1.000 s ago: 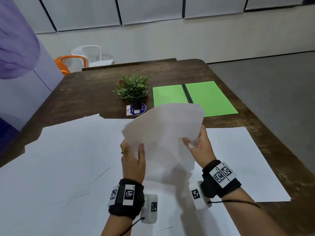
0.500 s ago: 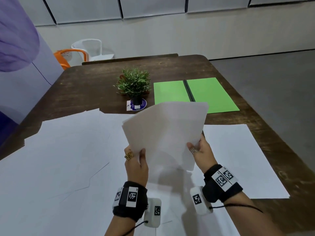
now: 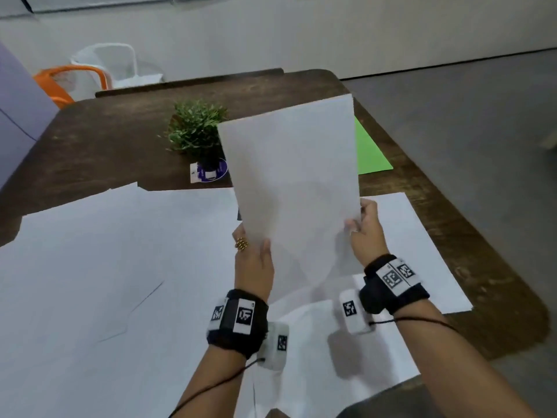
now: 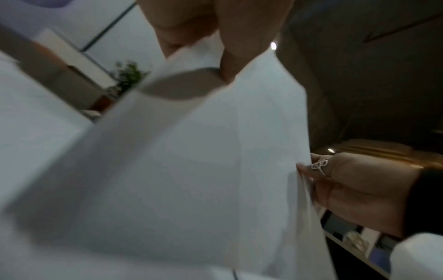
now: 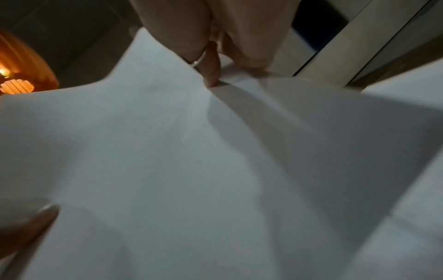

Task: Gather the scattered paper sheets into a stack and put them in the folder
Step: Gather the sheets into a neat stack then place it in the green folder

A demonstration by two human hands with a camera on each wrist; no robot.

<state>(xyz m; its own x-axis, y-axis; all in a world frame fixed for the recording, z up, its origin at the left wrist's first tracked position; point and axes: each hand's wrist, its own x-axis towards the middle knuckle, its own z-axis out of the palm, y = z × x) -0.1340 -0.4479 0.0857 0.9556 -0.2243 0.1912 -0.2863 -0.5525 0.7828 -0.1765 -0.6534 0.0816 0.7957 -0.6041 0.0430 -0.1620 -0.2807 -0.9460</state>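
A held bundle of white paper sheets (image 3: 295, 188) stands nearly upright above the table, its lower edge bowed. My left hand (image 3: 254, 257) grips its lower left edge, thumb on the near face. On the right edge, my right hand (image 3: 363, 230) pinches the sheets. The left wrist view shows the bundle (image 4: 191, 170) and my right hand (image 4: 354, 191) with its ring. In the right wrist view the sheets (image 5: 191, 161) fill the frame. More loose sheets (image 3: 90, 282) lie spread over the near table. The green folder (image 3: 369, 152) lies open behind the bundle, mostly hidden.
A small potted plant (image 3: 197, 131) stands on a round coaster at the table's middle, left of the folder. Orange and white chairs (image 3: 90, 73) sit beyond the far left corner. The brown table (image 3: 105, 140) is bare at its far left; its right edge (image 3: 494, 267) runs close to my right wrist.
The bundle has swung from a slanted fan to nearly upright and now hides most of the folder. Both hands slid along its edges, and the head view has tilted downward.
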